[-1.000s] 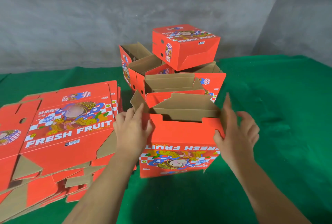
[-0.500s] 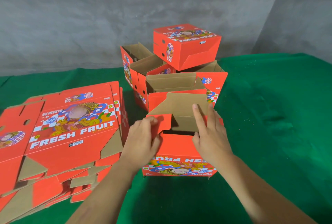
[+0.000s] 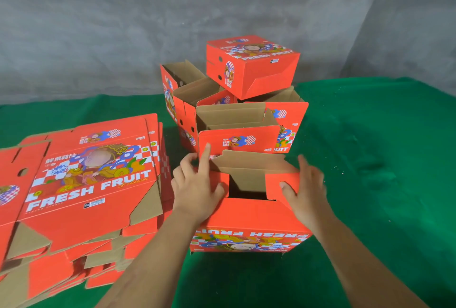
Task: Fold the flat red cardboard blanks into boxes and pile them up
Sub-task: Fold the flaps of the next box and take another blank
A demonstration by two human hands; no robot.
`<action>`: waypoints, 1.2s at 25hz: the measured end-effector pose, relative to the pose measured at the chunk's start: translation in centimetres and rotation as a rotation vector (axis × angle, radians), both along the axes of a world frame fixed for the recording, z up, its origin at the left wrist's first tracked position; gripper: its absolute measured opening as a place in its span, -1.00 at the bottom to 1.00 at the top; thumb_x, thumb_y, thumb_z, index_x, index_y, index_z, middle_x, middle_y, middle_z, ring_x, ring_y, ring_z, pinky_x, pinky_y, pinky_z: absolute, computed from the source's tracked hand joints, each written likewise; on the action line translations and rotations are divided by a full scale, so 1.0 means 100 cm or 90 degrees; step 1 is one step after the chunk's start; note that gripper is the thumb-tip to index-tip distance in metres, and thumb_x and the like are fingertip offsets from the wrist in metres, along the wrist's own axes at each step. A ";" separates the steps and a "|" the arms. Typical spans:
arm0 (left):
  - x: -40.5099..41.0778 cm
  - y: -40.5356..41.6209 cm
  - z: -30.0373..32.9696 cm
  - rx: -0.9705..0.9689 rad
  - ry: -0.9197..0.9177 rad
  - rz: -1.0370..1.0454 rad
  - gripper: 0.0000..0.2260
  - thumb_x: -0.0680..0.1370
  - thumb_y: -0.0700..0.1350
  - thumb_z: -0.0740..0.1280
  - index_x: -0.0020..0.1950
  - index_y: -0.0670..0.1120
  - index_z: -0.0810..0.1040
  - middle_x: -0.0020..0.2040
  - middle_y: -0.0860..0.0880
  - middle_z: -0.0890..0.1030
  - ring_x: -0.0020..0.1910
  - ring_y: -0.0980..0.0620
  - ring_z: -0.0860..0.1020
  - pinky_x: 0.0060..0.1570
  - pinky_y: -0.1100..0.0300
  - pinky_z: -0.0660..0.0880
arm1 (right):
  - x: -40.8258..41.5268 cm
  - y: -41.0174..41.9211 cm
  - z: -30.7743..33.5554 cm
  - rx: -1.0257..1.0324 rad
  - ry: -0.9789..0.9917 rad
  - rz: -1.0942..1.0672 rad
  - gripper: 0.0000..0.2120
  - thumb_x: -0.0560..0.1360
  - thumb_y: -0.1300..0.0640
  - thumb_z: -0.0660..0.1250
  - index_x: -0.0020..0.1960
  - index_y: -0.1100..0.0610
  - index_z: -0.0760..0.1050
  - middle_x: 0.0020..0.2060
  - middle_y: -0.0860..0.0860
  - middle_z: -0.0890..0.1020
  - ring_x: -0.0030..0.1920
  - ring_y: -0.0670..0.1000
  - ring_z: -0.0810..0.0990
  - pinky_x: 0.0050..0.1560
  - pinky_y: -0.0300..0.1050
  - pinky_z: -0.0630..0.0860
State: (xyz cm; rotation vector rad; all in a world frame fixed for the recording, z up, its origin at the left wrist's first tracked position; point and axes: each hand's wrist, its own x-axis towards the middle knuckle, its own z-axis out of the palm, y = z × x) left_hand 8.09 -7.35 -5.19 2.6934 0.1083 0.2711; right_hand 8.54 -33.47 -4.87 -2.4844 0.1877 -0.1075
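Two hands on half-folded red cardboard box: left hand pressing left flap, fingers straight; right hand pinching right flap.

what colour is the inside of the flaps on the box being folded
Plain brown cardboard, on the box in the head view; its outside is red.
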 end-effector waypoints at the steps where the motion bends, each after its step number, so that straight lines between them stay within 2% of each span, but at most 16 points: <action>1: 0.002 0.005 0.000 -0.123 0.016 -0.041 -0.50 0.57 0.07 0.39 0.50 0.16 0.37 0.52 -0.02 0.21 0.51 -0.09 0.19 0.46 -0.11 0.21 | 0.000 0.000 -0.001 0.109 0.035 0.014 -0.39 0.62 0.07 0.38 0.60 -0.02 0.23 0.46 0.14 0.36 0.44 0.18 0.37 0.40 0.04 0.31; 3: 0.007 0.005 0.013 -0.614 0.131 -0.086 -0.87 0.66 -0.18 0.30 0.17 -0.06 0.60 0.38 -0.14 0.51 0.41 -0.08 0.49 0.37 -0.07 0.39 | -0.006 -0.003 0.007 0.385 0.096 -0.035 -0.66 0.61 0.05 0.37 0.37 -0.11 0.50 0.30 0.09 0.58 0.25 0.09 0.57 0.26 -0.02 0.44; 4: 0.007 0.006 0.016 -0.773 0.180 -0.065 -0.86 0.68 -0.23 0.26 0.10 -0.11 0.61 0.16 -0.18 0.63 0.22 -0.10 0.63 0.17 0.01 0.51 | -0.010 -0.004 0.014 0.511 0.134 -0.078 -0.77 0.58 -0.08 0.37 0.23 -0.15 0.60 0.17 0.06 0.67 0.13 0.07 0.65 0.18 -0.03 0.50; 5: 0.009 0.008 0.017 -0.772 0.207 -0.036 -0.87 0.68 -0.19 0.28 0.19 -0.09 0.59 0.08 -0.16 0.63 0.21 -0.13 0.64 0.05 0.12 0.55 | -0.013 -0.006 0.016 0.542 0.152 -0.096 -0.72 0.51 -0.24 0.38 0.13 -0.15 0.64 0.06 0.02 0.72 0.03 0.05 0.69 0.10 -0.05 0.55; 6: 0.009 0.010 0.021 -0.708 0.222 -0.017 -0.69 0.65 -0.13 0.37 0.40 -0.05 0.50 0.18 -0.13 0.57 0.39 -0.12 0.52 0.14 0.21 0.53 | -0.012 -0.006 0.019 0.515 0.155 -0.083 -0.64 0.44 -0.33 0.40 0.13 -0.16 0.62 0.02 -0.02 0.71 0.02 0.01 0.70 0.05 -0.07 0.56; 8: 0.003 0.007 0.011 -0.448 0.150 -0.038 -0.25 0.52 -0.02 0.55 0.62 0.07 0.24 0.46 -0.05 0.37 0.58 -0.05 0.28 0.46 0.13 0.33 | -0.017 -0.011 0.020 0.280 0.090 0.034 -0.45 0.38 -0.23 0.56 0.28 -0.16 0.45 0.16 -0.07 0.56 0.13 -0.05 0.61 0.10 -0.08 0.49; 9: -0.004 0.004 0.013 -0.391 0.113 -0.056 -0.21 0.47 0.01 0.59 0.60 0.10 0.26 0.45 -0.03 0.38 0.52 -0.05 0.36 0.44 0.10 0.34 | -0.019 -0.013 0.020 0.189 0.059 0.063 -0.36 0.36 -0.14 0.61 0.33 -0.16 0.36 0.21 -0.08 0.47 0.14 -0.10 0.55 0.14 -0.07 0.44; 12: 0.002 -0.021 0.025 -0.317 -0.026 -0.020 -0.46 0.40 0.10 0.62 0.29 0.17 0.46 0.20 0.12 0.40 0.17 -0.05 0.57 0.07 0.10 0.44 | -0.019 -0.020 0.026 0.084 -0.042 0.002 -0.28 0.33 -0.13 0.63 0.33 -0.22 0.28 0.22 -0.15 0.36 0.03 -0.06 0.48 0.07 -0.01 0.38; 15: 0.004 -0.044 0.039 -0.259 -0.121 -0.028 -0.55 0.41 0.15 0.59 0.18 0.21 0.46 0.13 0.23 0.36 0.04 0.01 0.58 -0.03 0.06 0.46 | -0.023 -0.026 0.027 0.037 -0.117 -0.089 -0.29 0.33 -0.21 0.60 0.32 -0.25 0.26 0.27 -0.23 0.32 -0.06 -0.04 0.46 -0.01 0.05 0.41; 18: -0.004 -0.054 0.039 -0.490 -0.217 -0.024 -0.57 0.40 0.29 0.48 0.20 0.21 0.53 0.20 0.24 0.50 0.18 0.23 0.52 0.21 0.17 0.45 | -0.028 -0.043 0.029 0.163 -0.195 -0.089 -0.52 0.39 -0.31 0.45 0.22 -0.22 0.39 0.24 -0.19 0.41 0.05 -0.24 0.47 0.14 -0.02 0.41; 19: -0.006 -0.055 0.042 -0.671 -0.178 0.038 -0.48 0.38 0.36 0.41 0.28 0.19 0.53 0.27 0.18 0.55 0.24 0.19 0.53 0.31 0.14 0.44 | -0.031 -0.049 0.031 0.222 -0.235 -0.101 -0.61 0.43 -0.36 0.35 0.14 -0.17 0.46 0.18 -0.14 0.47 0.10 -0.26 0.48 0.18 -0.09 0.41; 21: -0.005 -0.055 0.044 -0.925 0.094 0.139 -0.40 0.44 0.42 0.34 0.37 0.14 0.54 0.28 0.02 0.65 0.21 -0.02 0.64 0.26 -0.04 0.53 | -0.036 -0.061 0.031 0.271 -0.293 -0.156 -0.65 0.47 -0.37 0.23 0.00 -0.14 0.55 0.06 -0.12 0.55 0.08 -0.32 0.50 0.17 -0.16 0.41; 23: -0.013 -0.061 0.039 -0.947 0.314 0.073 -0.59 0.58 0.23 0.37 0.32 0.04 0.61 0.10 -0.11 0.75 0.03 -0.13 0.73 0.06 -0.03 0.62 | -0.043 -0.067 0.030 0.262 -0.309 -0.219 -0.71 0.46 -0.35 0.24 -0.05 -0.19 0.57 0.02 -0.16 0.58 0.03 -0.38 0.51 0.13 -0.14 0.38; 24: -0.017 -0.067 0.034 -0.938 0.328 0.049 -0.66 0.62 0.09 0.39 0.35 0.00 0.59 0.06 -0.14 0.75 0.00 -0.15 0.74 0.01 -0.03 0.65 | -0.045 -0.070 0.029 0.264 -0.319 -0.241 -0.75 0.44 -0.32 0.27 -0.04 -0.22 0.58 0.02 -0.16 0.59 0.02 -0.38 0.52 0.15 -0.12 0.38; 27: -0.029 -0.080 0.032 -0.995 0.233 -0.023 -0.58 0.64 -0.18 0.39 0.49 0.01 0.45 0.24 -0.03 0.70 0.05 0.01 0.73 -0.18 0.15 0.65 | -0.049 -0.088 0.032 0.405 -0.310 -0.302 -0.65 0.37 -0.20 0.36 0.14 -0.17 0.58 0.15 -0.11 0.64 0.10 -0.20 0.59 0.19 -0.08 0.45; 30: -0.032 -0.085 0.040 -0.940 0.115 -0.184 -0.28 0.63 -0.32 0.37 0.62 0.24 0.20 0.45 0.33 0.46 0.38 0.29 0.50 0.08 0.35 0.57 | -0.055 -0.108 0.037 0.641 -0.104 -0.309 -0.61 0.43 -0.13 0.46 0.20 0.00 0.64 0.13 0.08 0.73 -0.03 0.00 0.72 0.05 -0.01 0.59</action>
